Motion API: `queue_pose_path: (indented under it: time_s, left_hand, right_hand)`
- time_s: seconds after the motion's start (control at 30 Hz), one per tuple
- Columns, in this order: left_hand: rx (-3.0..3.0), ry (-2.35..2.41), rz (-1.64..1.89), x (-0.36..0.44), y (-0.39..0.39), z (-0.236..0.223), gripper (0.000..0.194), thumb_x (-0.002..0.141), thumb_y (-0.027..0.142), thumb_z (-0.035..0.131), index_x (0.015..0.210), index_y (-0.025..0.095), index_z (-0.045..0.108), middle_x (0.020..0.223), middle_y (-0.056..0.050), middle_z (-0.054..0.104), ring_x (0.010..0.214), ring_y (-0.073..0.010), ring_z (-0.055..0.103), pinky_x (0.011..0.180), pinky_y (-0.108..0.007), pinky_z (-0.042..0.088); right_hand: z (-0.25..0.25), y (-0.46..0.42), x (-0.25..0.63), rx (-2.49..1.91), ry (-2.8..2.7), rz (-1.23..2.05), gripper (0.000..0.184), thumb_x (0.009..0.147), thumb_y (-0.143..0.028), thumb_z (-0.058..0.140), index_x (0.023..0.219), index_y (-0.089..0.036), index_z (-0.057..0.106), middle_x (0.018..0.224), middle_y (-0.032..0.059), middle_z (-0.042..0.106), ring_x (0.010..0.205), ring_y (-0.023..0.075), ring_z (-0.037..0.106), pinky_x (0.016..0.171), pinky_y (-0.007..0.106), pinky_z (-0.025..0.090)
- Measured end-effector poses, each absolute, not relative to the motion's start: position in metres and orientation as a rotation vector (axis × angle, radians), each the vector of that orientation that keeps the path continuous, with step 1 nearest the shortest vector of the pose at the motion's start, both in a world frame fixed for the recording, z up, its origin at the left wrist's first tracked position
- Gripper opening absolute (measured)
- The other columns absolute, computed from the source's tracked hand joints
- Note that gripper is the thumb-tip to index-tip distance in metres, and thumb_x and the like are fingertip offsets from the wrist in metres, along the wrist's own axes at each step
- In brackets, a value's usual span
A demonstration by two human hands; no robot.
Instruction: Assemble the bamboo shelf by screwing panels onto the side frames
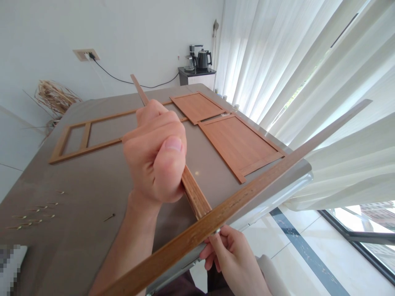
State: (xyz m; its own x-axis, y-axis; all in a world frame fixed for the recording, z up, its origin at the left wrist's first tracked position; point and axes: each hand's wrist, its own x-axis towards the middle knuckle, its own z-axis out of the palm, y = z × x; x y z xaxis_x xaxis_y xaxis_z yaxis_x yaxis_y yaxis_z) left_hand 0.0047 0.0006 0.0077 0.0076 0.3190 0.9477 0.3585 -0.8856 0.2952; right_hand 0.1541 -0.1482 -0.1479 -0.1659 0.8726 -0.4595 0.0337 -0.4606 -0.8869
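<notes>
My left hand (156, 154) is closed in a fist around a narrow wooden slat (195, 192). One end of that slat meets the side of a long wooden bar (234, 196), which crosses the front of the table at a slant. Below this joint my right hand (233, 255) pinches a small screw (217, 231) against the near side of the bar. Only a pale bit of the screw shows between thumb and finger. A loose screw (109, 216) lies on the table (92, 181) left of my left forearm.
Several more screws (37, 210) lie at the table's left. A wooden frame (84, 135) lies behind my left hand, with two wooden panels (239, 142) (197, 106) to the right. A coffee maker (191, 57) and a kettle (203, 59) stand on a cabinet beyond. Curtains (296, 82) hang along the right.
</notes>
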Motion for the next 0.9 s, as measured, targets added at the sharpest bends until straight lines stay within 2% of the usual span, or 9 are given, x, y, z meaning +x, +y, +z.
queue_pose_path:
  time_s: [0.23,0.33,0.4,0.53,0.7,0.8,0.9]
  left_hand:
    - [-2.214,-0.632,-2.069,0.004,0.001,0.006,0.046,0.086,0.026,0.052,0.051,0.020,0.024,0.041,0.001,0.028,0.048,-0.0185,0.038,0.060,-0.042,0.025]
    - [-2.191,-0.769,-2.094,0.008,-0.002,0.004,0.053,0.091,0.034,0.053,0.050,0.020,0.023,0.044,0.001,0.029,0.050,-0.0185,0.037,0.065,-0.042,0.026]
    - [-2.161,-0.805,-2.107,0.009,-0.003,0.004,0.053,0.091,0.034,0.053,0.049,0.019,0.023,0.044,0.001,0.029,0.048,-0.0173,0.034,0.066,-0.042,0.026]
    - [-2.194,-0.687,-2.030,0.004,0.002,0.004,0.042,0.083,0.027,0.051,0.048,0.021,0.027,0.043,0.001,0.034,0.044,-0.0176,0.032,0.062,-0.042,0.025]
    - [-2.211,-0.707,-2.006,-0.003,0.005,0.004,0.039,0.081,0.026,0.049,0.048,0.022,0.030,0.043,0.000,0.037,0.045,-0.0187,0.038,0.064,-0.042,0.026]
    - [-2.268,-0.680,-1.981,-0.003,0.006,0.005,0.044,0.081,0.033,0.053,0.046,0.021,0.031,0.042,0.000,0.039,0.046,-0.0181,0.036,0.063,-0.041,0.024]
    - [-2.188,-0.633,-2.067,0.002,0.006,0.005,0.045,0.080,0.032,0.054,0.045,0.021,0.029,0.040,-0.001,0.037,0.046,-0.0185,0.032,0.061,-0.042,0.023]
  right_hand:
    - [-0.143,-0.152,0.151,-1.479,-1.014,1.688,0.065,0.088,-0.082,0.052,0.079,-0.018,0.059,0.064,0.0072,0.072,0.051,0.0151,0.065,0.048,0.022,0.042]
    - [-0.142,-0.150,0.151,-1.490,-0.953,1.732,0.068,0.082,-0.086,0.055,0.079,-0.018,0.059,0.063,0.0075,0.073,0.049,0.0154,0.065,0.045,0.022,0.040]
    - [-0.144,-0.148,0.149,-1.478,-0.924,1.740,0.069,0.081,-0.086,0.057,0.078,-0.018,0.059,0.062,0.0075,0.072,0.047,0.0148,0.064,0.044,0.021,0.039]
    - [-0.146,-0.151,0.149,-1.492,-0.916,1.762,0.069,0.083,-0.086,0.054,0.082,-0.017,0.059,0.064,0.0080,0.073,0.048,0.0163,0.067,0.040,0.020,0.036]
    - [-0.143,-0.159,0.157,-1.565,-1.219,1.484,0.053,0.100,-0.067,0.047,0.079,-0.020,0.062,0.066,0.0048,0.072,0.056,0.0164,0.070,0.049,0.022,0.043]
    - [-0.143,-0.161,0.161,-1.527,-1.562,1.129,0.049,0.108,-0.050,0.040,0.074,-0.022,0.062,0.067,0.0021,0.069,0.054,0.0130,0.065,0.050,0.022,0.041]
    - [-0.143,-0.159,0.163,-1.437,-1.789,0.880,0.045,0.109,-0.038,0.038,0.074,-0.022,0.061,0.065,-0.0003,0.065,0.050,0.0109,0.059,0.048,0.022,0.038]
